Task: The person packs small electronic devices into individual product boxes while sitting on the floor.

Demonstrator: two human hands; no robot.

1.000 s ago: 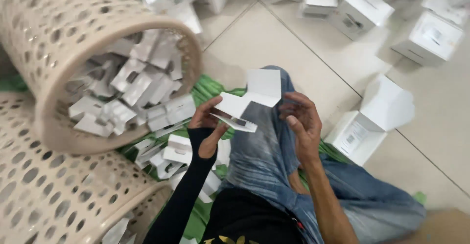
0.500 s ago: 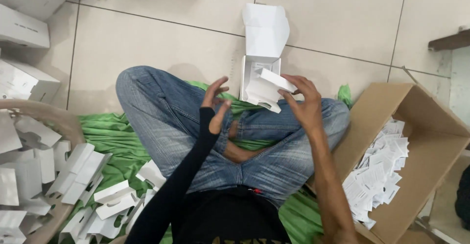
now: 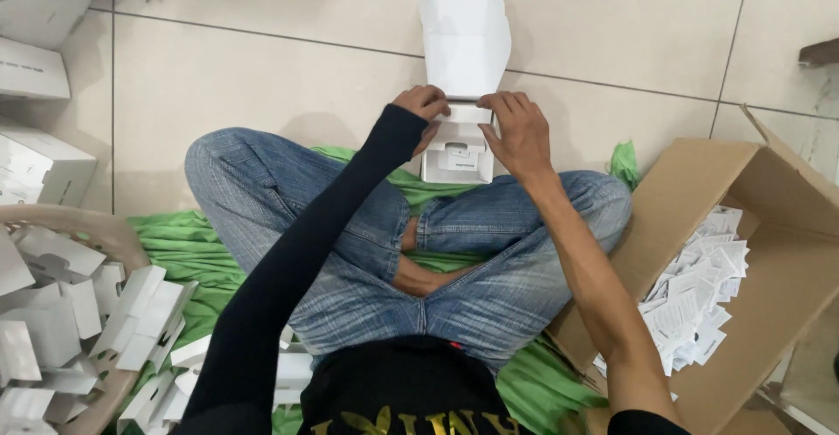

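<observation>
Both hands' grip on white box (image 3: 458, 151)

1. Open tiled floor (image 3: 262, 86) lies far-left and far-right of the white box (image 3: 459, 151), giving free passage.
2. The box's raised lid (image 3: 465, 42) blocks the far side directly ahead.
3. Right: cardboard carton (image 3: 786, 225) of paper slips walls off the near-right.
4. Left: basket (image 3: 96, 230) of flat white cartons, with stacked white boxes (image 3: 39, 160) beyond it, crowds that side.
5. Crossed legs (image 3: 393, 225) fill the near middle.
</observation>
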